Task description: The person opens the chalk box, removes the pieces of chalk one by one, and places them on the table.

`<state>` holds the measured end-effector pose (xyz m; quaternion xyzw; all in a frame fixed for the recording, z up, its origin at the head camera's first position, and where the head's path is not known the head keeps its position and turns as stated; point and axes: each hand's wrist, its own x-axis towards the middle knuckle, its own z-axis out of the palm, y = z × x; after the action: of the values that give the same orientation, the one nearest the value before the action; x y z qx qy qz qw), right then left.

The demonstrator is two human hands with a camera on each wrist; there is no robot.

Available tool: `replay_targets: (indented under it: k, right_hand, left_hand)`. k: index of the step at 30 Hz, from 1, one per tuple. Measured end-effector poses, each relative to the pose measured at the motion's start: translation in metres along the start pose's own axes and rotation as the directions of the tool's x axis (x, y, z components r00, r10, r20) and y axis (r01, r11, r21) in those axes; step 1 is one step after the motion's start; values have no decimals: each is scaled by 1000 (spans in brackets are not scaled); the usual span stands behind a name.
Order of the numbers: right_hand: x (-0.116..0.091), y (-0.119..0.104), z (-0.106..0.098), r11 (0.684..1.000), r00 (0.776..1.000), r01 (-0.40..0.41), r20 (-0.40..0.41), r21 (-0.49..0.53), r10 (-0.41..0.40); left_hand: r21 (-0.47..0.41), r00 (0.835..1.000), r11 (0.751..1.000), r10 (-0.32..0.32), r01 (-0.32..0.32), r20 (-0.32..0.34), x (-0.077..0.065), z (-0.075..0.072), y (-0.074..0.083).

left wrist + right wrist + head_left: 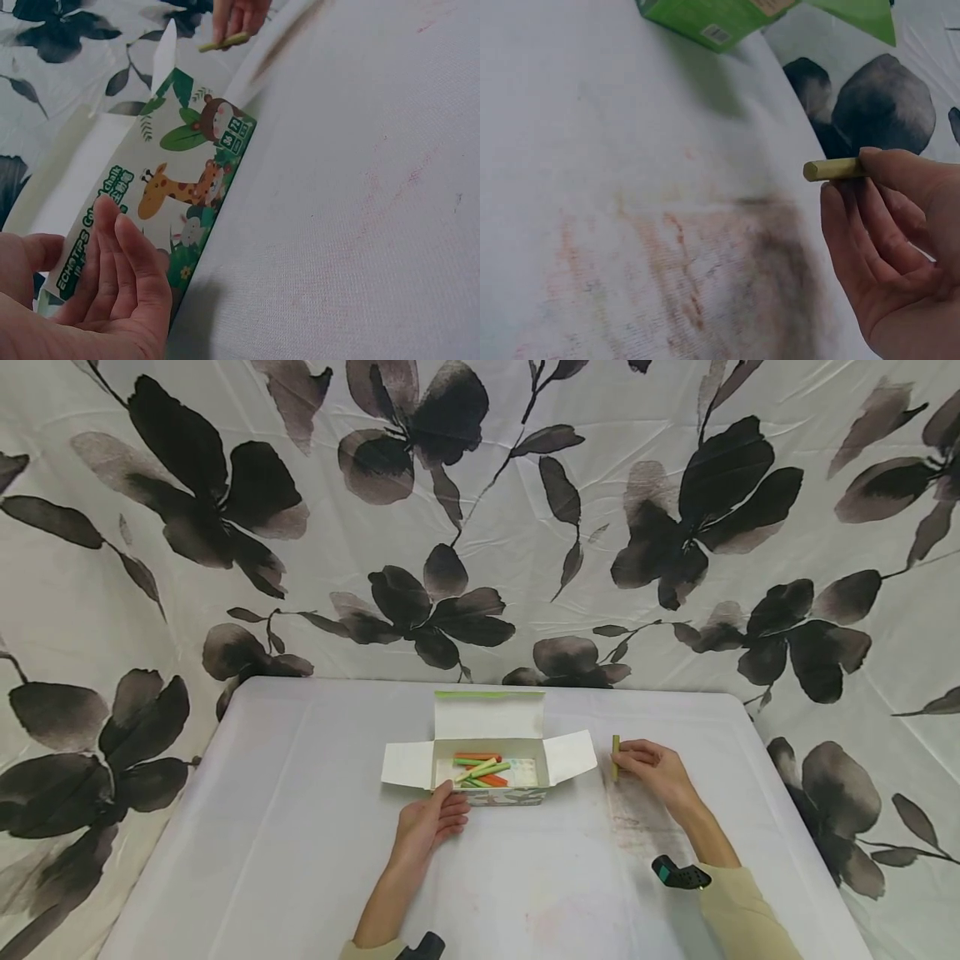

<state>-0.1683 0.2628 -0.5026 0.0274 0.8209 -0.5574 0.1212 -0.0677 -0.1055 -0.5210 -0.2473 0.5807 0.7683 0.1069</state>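
Observation:
An open cardboard chalk box [517, 797], printed with cartoon animals, stands on the white table with its lid and side flaps spread. Inside lie several orange, green and yellow chalk sticks [478, 770]. My left hand [429, 822] grips the box's front wall near its left corner, thumb at the rim and fingers along the printed front [169, 139]. To the right of the box, my right hand [660, 772] pinches a yellow-green chalk stick [832, 169] between thumb and fingertips, one end sticking out. In the head view that stick stands upright.
Reddish and dark chalk smudges [682, 262] mark the white tablecloth [285, 827] by my right hand. A floral cloth [525, 527] hangs behind the table. The box's right flap [572, 753] reaches out toward my right hand.

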Motion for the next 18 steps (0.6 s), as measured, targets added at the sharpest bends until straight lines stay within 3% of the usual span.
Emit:
replay_targets:
  k: [9, 18]
  right_hand:
    - [0, 23, 3, 1000, 1000, -11, -26, 5, 11]
    - [1, 28, 11, 981, 990, 71, -104, -180, -91]
  left_hand:
    - [0, 1000, 1000, 12, -12, 8, 1, 0, -1]
    - [0, 1000, 1000, 11, -11, 8, 2, 0, -1]
